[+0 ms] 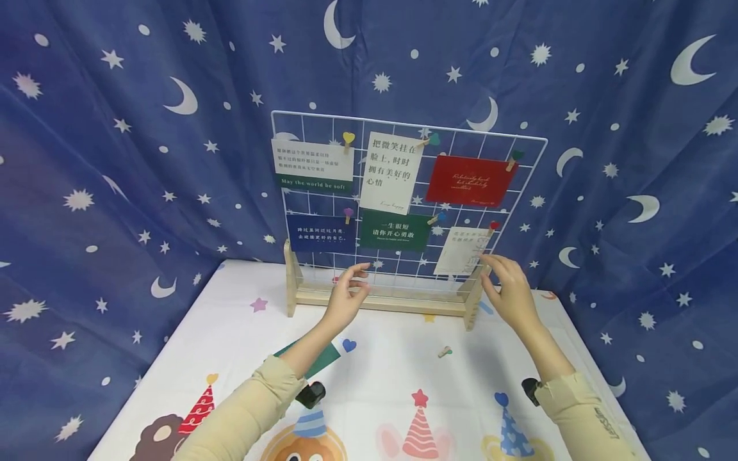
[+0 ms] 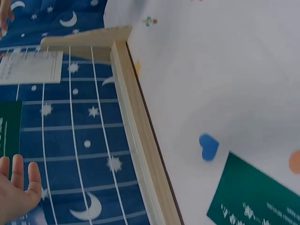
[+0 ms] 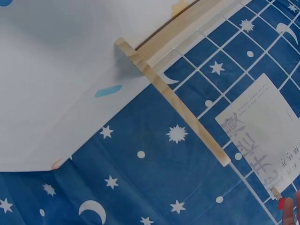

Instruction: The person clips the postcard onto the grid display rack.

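Note:
A white wire grid panel (image 1: 403, 262) stands upright in a wooden base (image 1: 380, 304), with six cards clipped on it. My right hand (image 1: 512, 296) is raised at the grid's lower right, fingertips right at the edge of a white card (image 1: 455, 253) held by a red heart clip (image 1: 494, 225). In the right wrist view its fingers (image 3: 288, 213) show beside that clip. Relaxed and holding nothing, my left hand (image 1: 344, 301) is in front of the grid's lower middle, below a green card (image 1: 394, 230) and a navy card (image 1: 323, 234).
Above hang a white-and-green card (image 1: 314, 163), a tall white card (image 1: 392, 169) and a red card (image 1: 469, 181). Another green card (image 2: 258, 197) lies on the table under my left forearm. A loose small clip (image 1: 444, 351) lies in front of the base. A star-patterned curtain (image 1: 173, 147) hangs behind.

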Tool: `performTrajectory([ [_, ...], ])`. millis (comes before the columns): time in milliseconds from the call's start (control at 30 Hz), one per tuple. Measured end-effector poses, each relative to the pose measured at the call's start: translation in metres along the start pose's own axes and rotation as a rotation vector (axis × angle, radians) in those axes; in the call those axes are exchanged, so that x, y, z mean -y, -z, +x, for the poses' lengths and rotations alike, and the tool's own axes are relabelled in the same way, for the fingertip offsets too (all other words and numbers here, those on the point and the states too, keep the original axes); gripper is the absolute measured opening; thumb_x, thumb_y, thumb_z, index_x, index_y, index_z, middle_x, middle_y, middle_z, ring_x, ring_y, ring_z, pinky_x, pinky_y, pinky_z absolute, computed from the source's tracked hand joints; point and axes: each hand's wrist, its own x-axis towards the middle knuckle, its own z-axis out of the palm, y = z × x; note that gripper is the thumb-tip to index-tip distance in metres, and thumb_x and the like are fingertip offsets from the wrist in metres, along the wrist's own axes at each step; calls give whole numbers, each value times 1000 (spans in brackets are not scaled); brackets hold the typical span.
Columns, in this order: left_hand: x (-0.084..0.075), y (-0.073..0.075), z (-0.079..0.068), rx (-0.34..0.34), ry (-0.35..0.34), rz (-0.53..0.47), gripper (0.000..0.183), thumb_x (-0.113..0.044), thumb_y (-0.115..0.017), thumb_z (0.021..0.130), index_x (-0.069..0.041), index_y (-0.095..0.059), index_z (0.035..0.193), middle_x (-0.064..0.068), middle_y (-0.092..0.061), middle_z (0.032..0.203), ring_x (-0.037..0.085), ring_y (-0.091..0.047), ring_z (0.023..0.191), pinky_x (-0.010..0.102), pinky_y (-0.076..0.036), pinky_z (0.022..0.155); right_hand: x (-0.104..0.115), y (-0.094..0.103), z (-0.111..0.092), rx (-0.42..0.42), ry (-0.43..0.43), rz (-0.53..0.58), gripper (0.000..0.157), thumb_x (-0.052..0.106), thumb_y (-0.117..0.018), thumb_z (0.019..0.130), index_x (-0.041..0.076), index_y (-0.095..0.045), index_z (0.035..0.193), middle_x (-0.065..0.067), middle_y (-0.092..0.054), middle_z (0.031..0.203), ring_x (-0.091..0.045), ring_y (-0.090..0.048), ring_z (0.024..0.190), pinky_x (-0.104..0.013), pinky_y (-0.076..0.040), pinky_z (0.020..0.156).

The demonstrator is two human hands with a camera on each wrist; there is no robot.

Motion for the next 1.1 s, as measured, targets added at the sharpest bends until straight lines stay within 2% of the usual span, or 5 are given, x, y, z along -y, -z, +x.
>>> performTrajectory([
  [300,37,29,9,-72,0,74,41,1,-56,90,3,-47,130,25,-53,117,38,-57,103,18,-46,75,-4,-1,-11,52,21,-21,38,-3,-66,82,1,-59,119,-22,-59,119,-41,-51,111,-59,-41,96],
  [600,46,56,5,-63,17,128,42,-4,-57,92,1,-47,132,24,-53,118,38,-57,104,30,-50,81,-8,-1,-22,87,10,-39,36,-5,-65,82,-1,-59,118,-23,-58,117,-42,-52,108,-58,-45,90],
  [867,35,84,-8,-77,103,180,40,1,-55,91,7,-46,130,28,-52,118,42,-56,106,20,-46,76,-13,-4,-37,133,-2,-33,36,-1,-65,83,0,-59,119,-21,-59,117,-40,-54,107,-55,-45,90],
  [1000,61,101,-7,-97,116,228,41,-3,-55,93,2,-46,132,24,-51,120,38,-55,106,25,-48,79,-16,-7,-45,169,-19,-37,36,1,-66,83,1,-59,118,-21,-59,117,-40,-54,109,-57,-44,93],
  [1100,72,115,-12,-105,131,277,41,-3,-53,93,3,-44,133,26,-51,121,39,-55,107,39,-51,86,-19,-11,-51,188,-21,-36,35,-1,-66,82,-1,-60,117,-22,-60,116,-41,-55,108,-57,-44,92],
])
